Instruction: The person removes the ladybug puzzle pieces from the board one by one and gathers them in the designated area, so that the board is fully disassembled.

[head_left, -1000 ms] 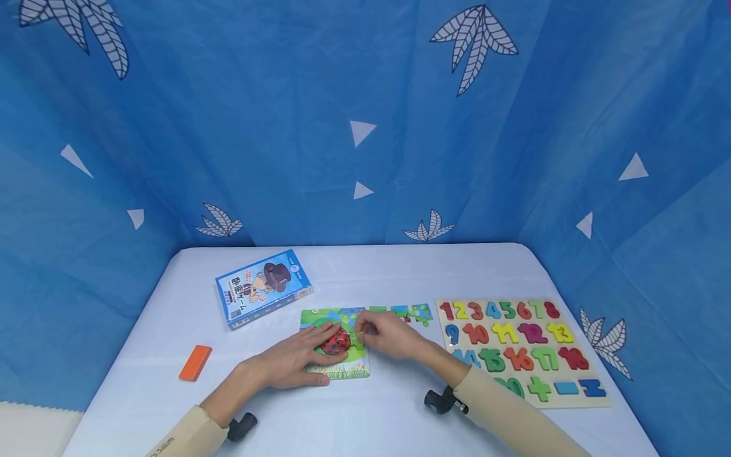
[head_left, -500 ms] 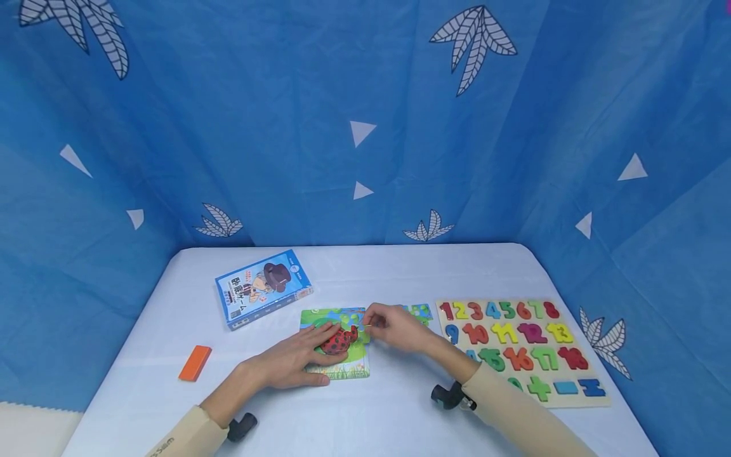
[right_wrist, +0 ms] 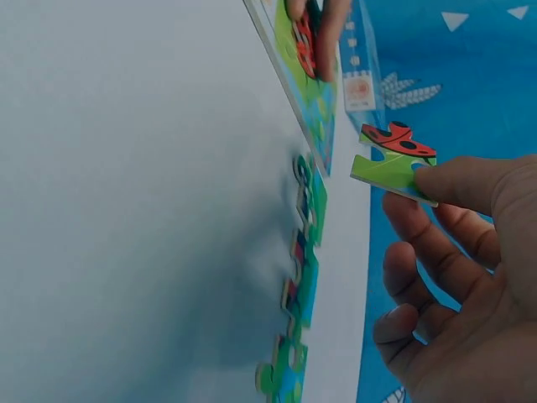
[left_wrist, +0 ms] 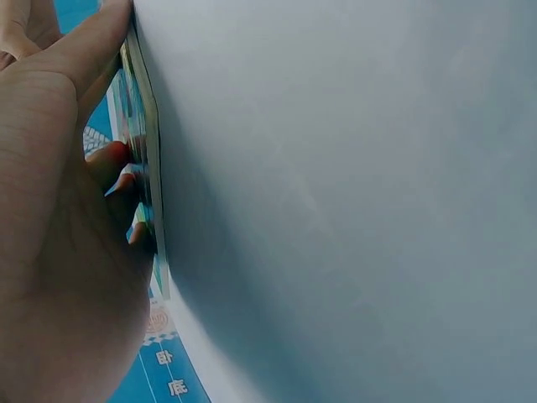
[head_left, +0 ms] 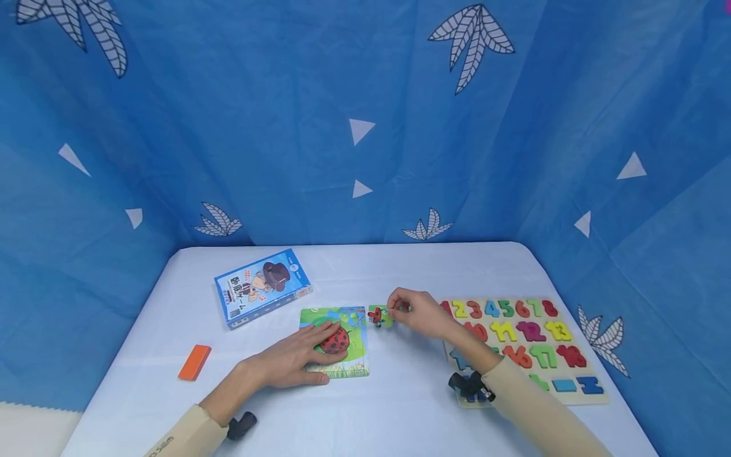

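My left hand (head_left: 299, 358) lies with outstretched fingers on a square picture puzzle (head_left: 356, 362), covering part of its ladybug. In the left wrist view, the thin edge of the puzzle (left_wrist: 153, 168) shows beside the left hand (left_wrist: 67, 218). Thumb and fingertips of my right hand (head_left: 419, 312) pinch a puzzle piece (head_left: 379, 316), held raised to the right of the board. That red, black and green piece (right_wrist: 390, 164) is clear in the right wrist view, with the other fingers of the right hand (right_wrist: 478, 277) loosely bent. Beneath it, several loose puzzle pieces (right_wrist: 309, 277) lie in a row.
A blue game box (head_left: 263, 287) lies at the back left. Nearer the left edge is an orange block (head_left: 195, 362). On the right stands a number board (head_left: 594, 398) with coloured numerals, partly covered by the right forearm. Blue curtain (head_left: 308, 127) surrounds the table.
My right hand has moved right, away from the puzzle, carrying a red and green piece that was over the ladybug. The left hand has stayed in place.
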Tool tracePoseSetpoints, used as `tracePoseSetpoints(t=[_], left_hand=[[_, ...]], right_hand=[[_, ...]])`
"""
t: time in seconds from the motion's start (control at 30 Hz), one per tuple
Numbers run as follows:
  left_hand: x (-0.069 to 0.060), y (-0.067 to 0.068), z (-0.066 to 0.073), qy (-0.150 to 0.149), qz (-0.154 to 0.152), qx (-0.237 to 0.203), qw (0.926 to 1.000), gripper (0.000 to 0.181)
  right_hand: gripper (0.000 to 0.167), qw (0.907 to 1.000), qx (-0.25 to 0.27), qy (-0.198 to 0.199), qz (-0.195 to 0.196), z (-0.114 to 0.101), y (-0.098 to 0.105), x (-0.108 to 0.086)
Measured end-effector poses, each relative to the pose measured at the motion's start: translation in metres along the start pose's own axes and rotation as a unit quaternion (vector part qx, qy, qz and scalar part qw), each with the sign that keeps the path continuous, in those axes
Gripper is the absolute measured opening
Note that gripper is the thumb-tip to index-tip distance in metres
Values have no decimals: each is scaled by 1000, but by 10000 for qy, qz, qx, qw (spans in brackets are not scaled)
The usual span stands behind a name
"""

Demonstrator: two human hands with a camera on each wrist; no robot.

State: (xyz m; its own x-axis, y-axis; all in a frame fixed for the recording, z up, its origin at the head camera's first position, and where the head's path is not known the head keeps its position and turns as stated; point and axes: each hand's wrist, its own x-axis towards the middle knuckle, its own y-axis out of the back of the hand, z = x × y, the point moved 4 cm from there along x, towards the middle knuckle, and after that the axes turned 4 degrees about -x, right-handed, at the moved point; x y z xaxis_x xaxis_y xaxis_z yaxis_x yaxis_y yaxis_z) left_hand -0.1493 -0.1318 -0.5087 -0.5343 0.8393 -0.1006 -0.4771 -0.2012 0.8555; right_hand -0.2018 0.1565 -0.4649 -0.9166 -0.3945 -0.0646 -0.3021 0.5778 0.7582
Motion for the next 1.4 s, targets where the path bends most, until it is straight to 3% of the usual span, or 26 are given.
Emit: tracePoseSetpoints(t=[0.27,0.87,1.0,1.4], left_hand=[[0,-1,0,19,-6,-36,10000,56],[0,-1,1,52,3,11,10000,56],[0,-1,1,69,-10,-12,10000,56],[-1,-1,1,100,36,-63,9999,55]], right_hand=[[8,9993,61,-376,-49,19,15,-2],[3,9956,-403,-580,-615,64,34,-21],[9,9943,-521,-645,-670,69,36,-24],[5,9929,-798,-559,-684,73,35,-23]])
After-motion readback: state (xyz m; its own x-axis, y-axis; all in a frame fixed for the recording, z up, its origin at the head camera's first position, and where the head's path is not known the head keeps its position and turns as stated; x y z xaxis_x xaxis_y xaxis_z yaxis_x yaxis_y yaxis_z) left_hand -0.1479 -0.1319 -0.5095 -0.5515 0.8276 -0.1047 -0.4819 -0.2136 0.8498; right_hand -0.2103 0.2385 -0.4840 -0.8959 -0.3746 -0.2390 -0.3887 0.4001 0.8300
